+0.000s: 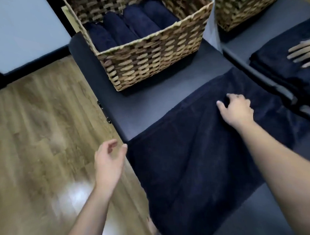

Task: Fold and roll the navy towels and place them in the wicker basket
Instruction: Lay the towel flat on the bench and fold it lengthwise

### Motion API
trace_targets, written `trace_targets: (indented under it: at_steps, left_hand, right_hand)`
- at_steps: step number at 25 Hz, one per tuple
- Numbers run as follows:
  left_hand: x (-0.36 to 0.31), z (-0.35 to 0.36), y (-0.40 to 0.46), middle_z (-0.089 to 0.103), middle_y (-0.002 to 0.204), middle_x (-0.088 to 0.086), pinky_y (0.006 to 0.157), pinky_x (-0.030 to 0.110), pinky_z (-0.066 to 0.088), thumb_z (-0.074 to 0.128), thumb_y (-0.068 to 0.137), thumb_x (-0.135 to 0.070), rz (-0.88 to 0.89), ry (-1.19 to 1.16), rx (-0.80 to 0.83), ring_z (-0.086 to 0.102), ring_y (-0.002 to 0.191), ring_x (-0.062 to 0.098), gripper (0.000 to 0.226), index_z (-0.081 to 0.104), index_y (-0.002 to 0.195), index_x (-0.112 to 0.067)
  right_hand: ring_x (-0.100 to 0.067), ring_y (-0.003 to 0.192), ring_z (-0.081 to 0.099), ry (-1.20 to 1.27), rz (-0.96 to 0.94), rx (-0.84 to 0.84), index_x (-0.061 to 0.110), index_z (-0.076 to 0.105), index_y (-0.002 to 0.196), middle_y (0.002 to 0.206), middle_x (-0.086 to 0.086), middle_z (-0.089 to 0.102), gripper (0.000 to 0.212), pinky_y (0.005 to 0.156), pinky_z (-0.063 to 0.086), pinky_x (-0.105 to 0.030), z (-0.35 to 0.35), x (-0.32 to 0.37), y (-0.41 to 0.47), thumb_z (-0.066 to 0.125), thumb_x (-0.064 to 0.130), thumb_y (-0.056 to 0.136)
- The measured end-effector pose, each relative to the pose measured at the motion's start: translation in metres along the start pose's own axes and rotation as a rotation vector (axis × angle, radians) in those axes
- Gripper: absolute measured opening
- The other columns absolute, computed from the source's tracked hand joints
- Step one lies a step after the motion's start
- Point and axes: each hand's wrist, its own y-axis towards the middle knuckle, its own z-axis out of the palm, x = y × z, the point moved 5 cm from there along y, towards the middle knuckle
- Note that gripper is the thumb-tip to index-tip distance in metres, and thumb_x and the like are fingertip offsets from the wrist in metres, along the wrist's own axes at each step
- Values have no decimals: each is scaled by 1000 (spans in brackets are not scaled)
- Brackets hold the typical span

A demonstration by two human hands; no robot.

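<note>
The wicker basket (pixel 147 52) blocks the bench's (pixel 129 115) far end. Bare padding lies between it and the spread towel (pixel 197 160). Beyond the left edge, open floor (pixel 35 131).

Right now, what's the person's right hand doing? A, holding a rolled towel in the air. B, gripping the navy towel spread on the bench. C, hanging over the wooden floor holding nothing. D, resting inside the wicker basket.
B: the right hand has its fingers curled into the spread navy towel on the bench, while the wicker basket with its rolled towels stands apart.
</note>
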Motion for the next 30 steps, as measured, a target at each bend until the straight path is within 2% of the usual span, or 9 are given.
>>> trace_targets:
  at_steps: [2, 6, 10, 14, 17, 20, 25, 28, 30]
  left_hand:
    - [-26, 36, 3, 56, 135, -8, 107, 42, 39, 65, 91, -49, 340, 432, 125, 49, 126, 17, 51, 57, 136, -25]
    - [-53, 98, 6, 46, 140, -6, 108, 47, 30, 54, 88, -70, 348, 762, 337, 38, 131, 21, 76, 38, 150, -30]
    - [-76, 119, 7, 61, 126, -1, 103, 51, 36, 64, 84, -66, 240, 689, 314, 51, 123, 27, 64, 54, 132, -25]
    - [-112, 160, 22, 68, 108, -4, 89, 46, 54, 68, 87, -57, 167, 439, 532, 66, 99, 23, 46, 58, 115, -22]
    - [-128, 187, 45, 73, 100, -2, 89, 46, 57, 70, 91, -42, 167, 456, 688, 71, 91, 22, 24, 67, 102, -21]
    - [-136, 201, 62, 76, 95, -8, 89, 41, 58, 71, 91, -43, 156, 594, 870, 73, 86, 15, 20, 71, 100, -24]
    - [-179, 251, 85, 69, 74, -3, 60, 31, 48, 68, 78, -71, 153, 455, 854, 64, 66, 17, 63, 65, 81, -8]
    - [-224, 322, 90, 77, 89, 3, 76, 35, 59, 76, 80, -59, 125, 265, 926, 72, 81, 19, 60, 72, 98, -3]
    - [-257, 370, 86, 78, 93, 3, 82, 36, 61, 80, 79, -53, 141, 185, 990, 74, 87, 21, 49, 75, 100, -8]
  right_hand:
    - [-42, 138, 34, 15, -21, -108, 12, 47, 147, 158, -17, 34, 60, 113, 30, -55, 10, -28, -33, 55, 46, 98]
    - [-46, 125, 43, 108, 243, -326, 9, 53, 138, 145, -21, 45, 53, 102, 35, -56, 7, -90, -107, 60, 41, 96]
    - [-45, 115, 50, 249, 696, -358, 5, 52, 134, 128, -23, 53, 61, 94, 39, -54, 5, -134, -167, 66, 47, 91]
    - [-33, 95, 60, 326, 649, -381, 15, 57, 101, 105, -7, 64, 23, 85, 37, -44, 2, -150, -160, 57, 37, 99]
    - [-36, 89, 61, 545, 825, -539, 13, 55, 86, 93, -10, 67, 20, 85, 45, -45, -5, -180, -168, 49, 27, 99]
    - [-39, 101, 61, 625, 1065, -565, 8, 62, 99, 103, -15, 67, 28, 94, 44, -47, -2, -193, -184, 45, 31, 101]
    - [-36, 113, 60, 480, 1037, -526, 12, 53, 118, 119, -9, 64, 61, 105, 27, -51, -12, -180, -120, 50, 67, 92]
    - [-36, 121, 57, 489, 1057, -543, 10, 54, 126, 128, -11, 63, 71, 109, 25, -50, -21, -201, -72, 51, 71, 90]
    - [-36, 123, 55, 532, 1044, -524, 11, 59, 122, 127, -10, 64, 64, 111, 25, -51, -29, -218, -49, 52, 66, 92]
